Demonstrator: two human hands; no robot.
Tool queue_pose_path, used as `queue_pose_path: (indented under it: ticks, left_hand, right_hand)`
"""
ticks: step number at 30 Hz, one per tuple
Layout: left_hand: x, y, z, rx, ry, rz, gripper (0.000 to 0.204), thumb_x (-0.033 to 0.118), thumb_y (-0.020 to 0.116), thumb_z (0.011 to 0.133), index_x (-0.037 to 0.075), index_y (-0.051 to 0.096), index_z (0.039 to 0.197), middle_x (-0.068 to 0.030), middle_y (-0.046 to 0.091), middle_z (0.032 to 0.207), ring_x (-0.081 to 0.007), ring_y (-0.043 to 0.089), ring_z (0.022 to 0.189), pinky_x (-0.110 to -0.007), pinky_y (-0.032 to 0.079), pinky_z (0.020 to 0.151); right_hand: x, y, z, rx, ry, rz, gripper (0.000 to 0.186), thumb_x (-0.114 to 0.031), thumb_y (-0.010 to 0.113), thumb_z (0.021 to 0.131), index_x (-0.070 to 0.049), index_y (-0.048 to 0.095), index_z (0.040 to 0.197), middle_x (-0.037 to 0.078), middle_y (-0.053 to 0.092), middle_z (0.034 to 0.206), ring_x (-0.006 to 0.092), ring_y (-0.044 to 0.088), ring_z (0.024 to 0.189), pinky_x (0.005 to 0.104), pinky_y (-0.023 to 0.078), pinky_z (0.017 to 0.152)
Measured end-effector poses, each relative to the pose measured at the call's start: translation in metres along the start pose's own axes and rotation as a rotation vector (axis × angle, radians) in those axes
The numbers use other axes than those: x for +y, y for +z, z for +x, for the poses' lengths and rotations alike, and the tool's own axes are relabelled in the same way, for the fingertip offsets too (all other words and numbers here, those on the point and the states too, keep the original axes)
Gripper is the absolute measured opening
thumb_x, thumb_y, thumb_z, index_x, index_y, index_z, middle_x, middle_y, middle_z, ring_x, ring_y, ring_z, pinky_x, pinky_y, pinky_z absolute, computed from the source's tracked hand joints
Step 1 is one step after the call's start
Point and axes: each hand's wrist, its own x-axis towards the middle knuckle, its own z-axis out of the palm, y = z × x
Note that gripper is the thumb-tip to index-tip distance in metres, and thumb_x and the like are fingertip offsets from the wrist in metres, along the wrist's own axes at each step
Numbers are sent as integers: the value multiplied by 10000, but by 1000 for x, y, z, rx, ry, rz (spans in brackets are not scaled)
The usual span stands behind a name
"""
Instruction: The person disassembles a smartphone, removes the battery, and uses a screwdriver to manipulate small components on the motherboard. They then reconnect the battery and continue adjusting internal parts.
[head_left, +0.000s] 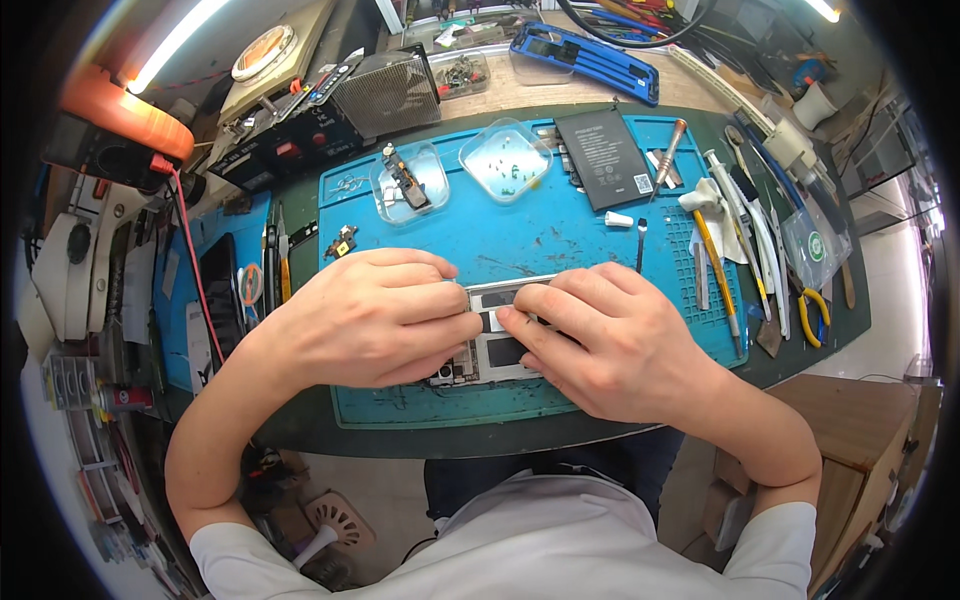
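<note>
An opened phone [505, 352], with a silver frame, dark panels and bare circuitry at its left end, lies on the blue work mat [420, 405] in front of me. My left hand [385, 318] is closed at the phone's left part, its fingers curled and their tips partly hidden. Over the right part, my right hand [610, 340] grips the phone with bent fingers; one fingertip presses on a small white patch near its middle. Behind the hands lie a black phone battery [602, 158] and a clear tray [506, 190] of tiny screws.
A screwdriver [670, 155] leans by the battery. Another clear box [437, 200] holds a dark part, and a small component [342, 242] sits left. Tweezers and yellow-handled pliers [815, 318] lie at the right. An orange multimeter [125, 125] with a red lead stands at the left.
</note>
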Motion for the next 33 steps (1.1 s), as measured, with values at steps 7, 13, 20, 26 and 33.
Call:
queue_pose_path:
  ticks: [7, 13, 20, 26, 33]
  left_hand:
    - [0, 2, 1, 28, -9, 4, 286, 127, 814, 793, 109, 749, 1071, -31, 684, 1026, -271, 730, 1042, -380, 621, 913]
    - [0, 3, 0, 39, -30, -7, 294, 130, 810, 784, 112, 754, 1071, -32, 689, 1016, -270, 733, 1048, -387, 616, 940]
    - [0, 8, -2, 84, -40, -24, 261, 126, 802, 790, 102, 754, 1045, -31, 686, 985, -240, 729, 965, -401, 608, 1025]
    - [4, 12, -1, 118, -55, -28, 229, 118, 796, 795, 95, 752, 1019, -28, 682, 951, -206, 713, 872, -410, 594, 1077]
    - [4, 15, -2, 145, -50, -19, 238, 116, 793, 785, 95, 758, 1019, -30, 685, 965, -206, 709, 863, -422, 584, 1097]
  right_hand:
    - [0, 2, 1, 42, -26, -2, 398, -232, 818, 832, 1, 736, 1144, 50, 651, 1116, 190, 653, 1032, 350, 511, 842]
    - [0, 4, 2, 21, -29, 10, 430, -261, 828, 838, 1, 722, 1163, 53, 643, 1143, 195, 648, 1053, 361, 509, 869]
    - [-2, 0, 3, -5, -27, 0, 444, -263, 841, 821, 2, 716, 1154, 57, 630, 1135, 200, 630, 1089, 367, 498, 899]
    - [-6, 2, 2, -35, -54, 16, 424, -269, 836, 811, 26, 731, 1097, 79, 629, 1151, 230, 619, 1083, 374, 505, 921]
    - [-10, 3, 2, -42, -40, 50, 467, -284, 835, 800, 68, 726, 1088, 101, 623, 1174, 258, 612, 1081, 386, 543, 936]
